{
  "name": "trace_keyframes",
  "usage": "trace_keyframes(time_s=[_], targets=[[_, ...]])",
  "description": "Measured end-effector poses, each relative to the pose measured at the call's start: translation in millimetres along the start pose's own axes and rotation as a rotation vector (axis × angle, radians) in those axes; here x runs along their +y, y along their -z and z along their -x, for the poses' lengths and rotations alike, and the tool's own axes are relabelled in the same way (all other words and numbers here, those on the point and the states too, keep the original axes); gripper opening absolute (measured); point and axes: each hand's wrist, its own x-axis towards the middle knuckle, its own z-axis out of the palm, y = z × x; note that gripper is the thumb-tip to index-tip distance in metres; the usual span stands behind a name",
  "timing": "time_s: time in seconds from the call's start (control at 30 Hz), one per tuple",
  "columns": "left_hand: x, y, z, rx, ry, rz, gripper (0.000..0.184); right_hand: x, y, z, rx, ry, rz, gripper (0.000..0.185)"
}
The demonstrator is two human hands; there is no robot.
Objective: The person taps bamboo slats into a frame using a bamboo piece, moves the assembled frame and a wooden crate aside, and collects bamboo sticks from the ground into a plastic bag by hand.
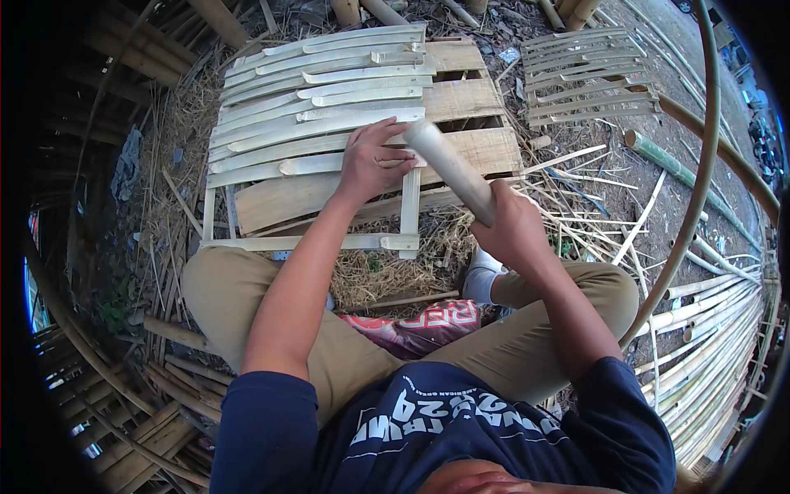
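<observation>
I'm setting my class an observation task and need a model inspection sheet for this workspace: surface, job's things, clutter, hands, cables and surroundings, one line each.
Surface: wooden planks with dark gaps between them.
Job's things: slatted panel lying over the planks; thick stick, its far end close to the left hand.
Clutter: loose strips scattered right of the planks; straw in front of the person.
Hands: left at the panel's right side, whether it grips anything unclear; right hand grips the stick.
Cables: nothing seen.
Surroundings: second slatted panel beyond, on the right; many poles nearer, far right.
</observation>
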Motion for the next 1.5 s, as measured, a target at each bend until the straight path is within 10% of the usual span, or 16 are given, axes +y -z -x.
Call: trace_keyframes(time_s=[1.4,1.5], targets=[[-2.6,1.1,2.0,-0.032,0.035,-0.025,0.012,-1.0,-12.7,3.9,0.063,0.003,0.010,0.050],[-2.3,3.4,-0.1,-0.036,0.036,-0.003,0.012,-24.2,1.0,8.9,0.294,-0.042,-0.344,0.051]])
